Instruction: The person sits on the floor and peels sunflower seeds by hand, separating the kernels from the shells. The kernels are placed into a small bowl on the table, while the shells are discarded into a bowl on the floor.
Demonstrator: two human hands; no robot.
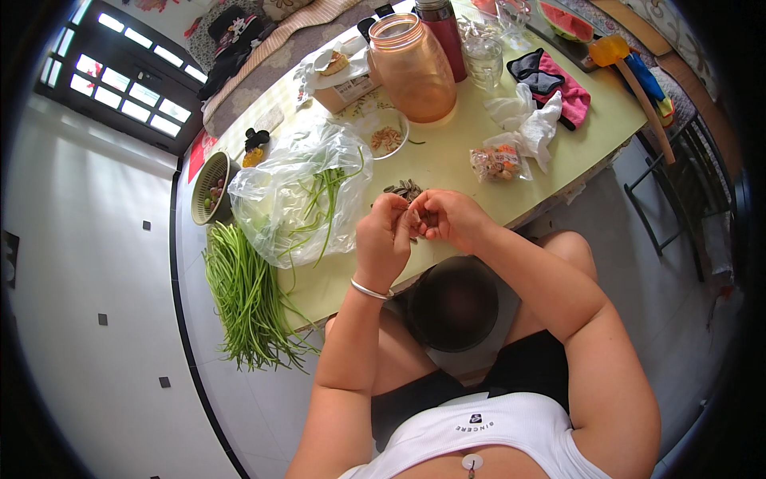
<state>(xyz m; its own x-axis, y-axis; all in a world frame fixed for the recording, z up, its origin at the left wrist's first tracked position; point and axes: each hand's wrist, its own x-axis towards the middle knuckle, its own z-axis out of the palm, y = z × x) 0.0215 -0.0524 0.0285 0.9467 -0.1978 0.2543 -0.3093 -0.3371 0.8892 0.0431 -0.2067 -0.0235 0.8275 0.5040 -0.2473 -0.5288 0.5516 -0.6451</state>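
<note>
Above the table's near edge, my left hand and my right hand meet fingertip to fingertip. Both are closed in a pinch, and whatever is between the fingers is too small and covered to make out. Just beyond and beneath them lies a small pile of dark striped seeds, like sunflower seeds, partly hidden by my fingers. Farther off stands a clear bowl with small pale tan pieces in it. A round dark bin sits between my knees, below my hands.
Left of my hands, a clear plastic bag holds green stems beside a large green bunch overhanging the table edge. A basket stands behind. Across the table are an amber jar, a packet, tissues and a pink-grey cloth.
</note>
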